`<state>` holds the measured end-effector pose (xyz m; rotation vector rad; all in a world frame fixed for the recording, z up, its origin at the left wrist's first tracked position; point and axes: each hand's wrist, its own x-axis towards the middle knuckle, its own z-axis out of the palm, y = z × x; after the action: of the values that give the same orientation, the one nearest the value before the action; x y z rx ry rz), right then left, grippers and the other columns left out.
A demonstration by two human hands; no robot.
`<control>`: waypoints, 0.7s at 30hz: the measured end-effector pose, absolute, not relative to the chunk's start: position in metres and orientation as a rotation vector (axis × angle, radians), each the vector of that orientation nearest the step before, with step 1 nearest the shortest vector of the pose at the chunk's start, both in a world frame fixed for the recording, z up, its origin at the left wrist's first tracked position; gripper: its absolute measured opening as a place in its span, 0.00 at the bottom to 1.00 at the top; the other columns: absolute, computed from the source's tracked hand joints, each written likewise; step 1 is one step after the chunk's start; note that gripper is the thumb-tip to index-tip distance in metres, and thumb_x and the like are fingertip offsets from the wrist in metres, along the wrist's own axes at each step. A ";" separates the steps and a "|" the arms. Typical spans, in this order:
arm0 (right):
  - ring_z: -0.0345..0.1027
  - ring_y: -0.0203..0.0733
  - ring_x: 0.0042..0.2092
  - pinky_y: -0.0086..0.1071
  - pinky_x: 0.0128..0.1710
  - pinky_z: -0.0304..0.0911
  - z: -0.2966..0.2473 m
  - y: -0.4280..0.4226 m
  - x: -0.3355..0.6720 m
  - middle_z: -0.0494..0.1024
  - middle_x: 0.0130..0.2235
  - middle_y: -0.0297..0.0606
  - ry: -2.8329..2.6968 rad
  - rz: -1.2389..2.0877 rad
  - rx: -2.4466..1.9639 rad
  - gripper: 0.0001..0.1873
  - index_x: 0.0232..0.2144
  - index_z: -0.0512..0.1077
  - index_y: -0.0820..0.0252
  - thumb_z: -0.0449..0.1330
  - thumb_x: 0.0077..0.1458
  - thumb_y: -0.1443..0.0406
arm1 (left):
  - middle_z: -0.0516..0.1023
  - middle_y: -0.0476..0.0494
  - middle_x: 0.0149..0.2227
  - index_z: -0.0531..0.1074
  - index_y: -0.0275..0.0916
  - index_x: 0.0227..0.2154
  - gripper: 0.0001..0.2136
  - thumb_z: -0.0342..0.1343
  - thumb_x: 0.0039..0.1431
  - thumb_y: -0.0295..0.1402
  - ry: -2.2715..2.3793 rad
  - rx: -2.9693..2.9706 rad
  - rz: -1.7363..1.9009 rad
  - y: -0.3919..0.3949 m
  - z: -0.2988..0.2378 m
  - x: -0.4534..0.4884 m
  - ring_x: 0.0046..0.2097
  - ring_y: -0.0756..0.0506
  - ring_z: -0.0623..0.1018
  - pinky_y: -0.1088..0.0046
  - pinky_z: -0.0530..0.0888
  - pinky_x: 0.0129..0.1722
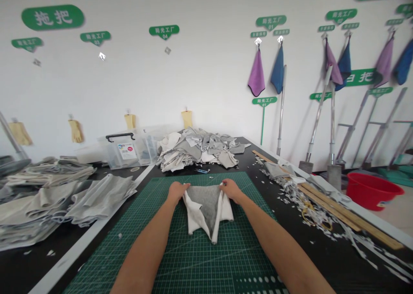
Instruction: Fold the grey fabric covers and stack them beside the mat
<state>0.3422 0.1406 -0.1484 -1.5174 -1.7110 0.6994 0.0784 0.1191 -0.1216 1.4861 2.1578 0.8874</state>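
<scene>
Behind a black table (329, 251) rose a white wall (206, 62) hung with green signs. A grey-and-white cloth (210, 199) was at the middle of things, over a green cutting mat (193, 264), its lower edge falling in uneven points. The left hand (177, 192) had its fingers pinched on the cloth's corner at ten o'clock; the right hand (232, 191) gripped the corner at two o'clock the same way. At twelve o'clock, near the mat's far edge, lay a small blue object (202, 171), with a heap of rags (200, 150) behind it. Layered cloths (100, 199) lay at nine o'clock, a clear plastic box (111, 156) at ten. White scraps (301, 199) and wooden strips (348, 214) lay toward three o'clock, a red bucket (364, 195) beyond them, past the table's edge.
</scene>
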 end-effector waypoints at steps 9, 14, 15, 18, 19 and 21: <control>0.62 0.51 0.52 0.40 0.52 0.55 -0.151 0.143 0.334 0.69 0.49 0.54 -1.887 0.509 -1.403 0.23 0.46 0.68 0.70 0.58 0.44 0.68 | 0.70 0.30 0.48 0.64 0.30 0.48 0.24 0.54 0.49 0.39 2.195 1.666 1.106 0.119 -0.130 0.094 0.51 0.39 0.70 0.66 0.66 0.47; 0.54 0.54 0.58 0.44 0.57 0.49 -0.123 0.133 0.336 0.62 0.56 0.58 -1.953 0.455 -1.245 0.28 0.51 0.63 0.72 0.56 0.51 0.59 | 0.63 0.34 0.55 0.61 0.32 0.51 0.26 0.55 0.48 0.35 1.925 2.074 1.240 0.102 -0.105 0.130 0.58 0.41 0.62 0.67 0.58 0.57; 0.54 0.52 0.58 0.43 0.57 0.49 -0.115 0.129 0.335 0.62 0.56 0.57 -1.959 0.445 -1.209 0.27 0.51 0.62 0.71 0.53 0.53 0.58 | 0.66 0.36 0.53 0.63 0.34 0.50 0.24 0.54 0.49 0.34 1.823 2.175 1.248 0.099 -0.100 0.138 0.56 0.42 0.64 0.67 0.59 0.56; 0.59 0.45 0.55 0.38 0.54 0.55 -0.096 0.114 0.327 0.65 0.54 0.49 -1.977 0.429 -1.102 0.25 0.53 0.61 0.65 0.48 0.58 0.56 | 0.71 0.40 0.49 0.65 0.37 0.48 0.19 0.51 0.51 0.32 1.513 2.425 1.138 0.088 -0.097 0.165 0.51 0.44 0.70 0.67 0.64 0.53; 0.62 0.44 0.53 0.37 0.52 0.57 -0.092 0.108 0.323 0.67 0.53 0.47 -2.006 0.434 -1.060 0.24 0.53 0.61 0.62 0.47 0.59 0.56 | 0.71 0.41 0.50 0.66 0.38 0.49 0.19 0.51 0.52 0.32 1.435 2.495 1.044 0.084 -0.100 0.172 0.51 0.45 0.70 0.68 0.65 0.52; 0.65 0.44 0.49 0.36 0.48 0.59 -0.092 0.096 0.315 0.70 0.50 0.47 -2.183 0.418 -0.963 0.23 0.52 0.62 0.62 0.48 0.58 0.55 | 0.71 0.42 0.51 0.66 0.39 0.50 0.20 0.51 0.51 0.30 1.320 2.607 0.853 0.079 -0.111 0.183 0.52 0.45 0.70 0.69 0.65 0.53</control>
<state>0.3155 0.0963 -0.0916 -0.9630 -2.1827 0.4181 0.1828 0.0788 -0.1105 2.6066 1.3199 0.8532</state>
